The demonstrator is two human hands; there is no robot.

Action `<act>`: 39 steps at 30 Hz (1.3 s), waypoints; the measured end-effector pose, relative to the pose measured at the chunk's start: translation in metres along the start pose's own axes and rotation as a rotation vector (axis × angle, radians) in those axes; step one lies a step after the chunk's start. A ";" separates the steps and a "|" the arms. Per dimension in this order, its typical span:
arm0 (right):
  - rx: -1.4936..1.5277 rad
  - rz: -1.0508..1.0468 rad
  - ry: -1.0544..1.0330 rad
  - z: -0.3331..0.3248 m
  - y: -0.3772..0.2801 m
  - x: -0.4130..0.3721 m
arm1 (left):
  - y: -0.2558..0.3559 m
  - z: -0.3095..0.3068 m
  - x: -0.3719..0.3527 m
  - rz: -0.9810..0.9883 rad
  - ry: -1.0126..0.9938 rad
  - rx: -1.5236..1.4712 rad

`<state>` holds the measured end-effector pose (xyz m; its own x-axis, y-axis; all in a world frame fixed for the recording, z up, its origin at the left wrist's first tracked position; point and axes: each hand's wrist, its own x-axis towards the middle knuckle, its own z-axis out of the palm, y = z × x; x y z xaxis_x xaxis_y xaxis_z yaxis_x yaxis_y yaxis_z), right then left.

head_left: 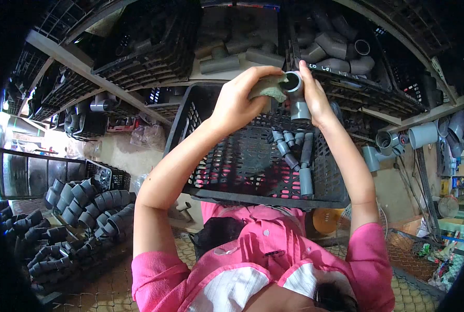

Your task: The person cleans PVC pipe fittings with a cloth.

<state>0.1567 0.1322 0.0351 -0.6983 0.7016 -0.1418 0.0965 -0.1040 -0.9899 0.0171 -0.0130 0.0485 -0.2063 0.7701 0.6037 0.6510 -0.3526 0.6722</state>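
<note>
Above the far part of a black crate (pixel 232 198), my left hand (pixel 242 99) grips a greenish cloth (pixel 270 88). The cloth touches the rim of a grey pipe fitting (pixel 300 108). My right hand (pixel 316 100) is closed around the right side of that fitting, whose round opening shows between the hands. Inside the crate, below my hands, lie several smaller grey fittings (pixel 306 179), grouped toward the right. Parts of the fitting are hidden behind the cloth and my fingers.
Shelves with black crates (pixel 154 52) of grey fittings stand ahead. Piled fittings (pixel 91 205) are at the lower left. Larger pipe pieces (pixel 423 135) hang at the right, near leaning rods (pixel 424 182). A fan guard and an orange round object (pixel 326 220) sit beyond the crate's near right corner.
</note>
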 end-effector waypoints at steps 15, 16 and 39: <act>-0.436 -0.582 0.222 -0.003 0.001 0.005 | 0.001 0.005 -0.010 0.148 -0.139 0.261; -0.480 -0.630 0.216 -0.001 -0.002 0.003 | 0.002 0.004 -0.008 0.123 -0.103 0.254; -0.444 -0.917 0.175 0.000 -0.010 -0.005 | 0.005 0.007 -0.007 -0.106 0.032 0.249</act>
<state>0.1593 0.1301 0.0455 -0.5260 0.4764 0.7045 -0.1430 0.7671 -0.6254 0.0270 -0.0167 0.0450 -0.3032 0.7772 0.5513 0.7834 -0.1261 0.6086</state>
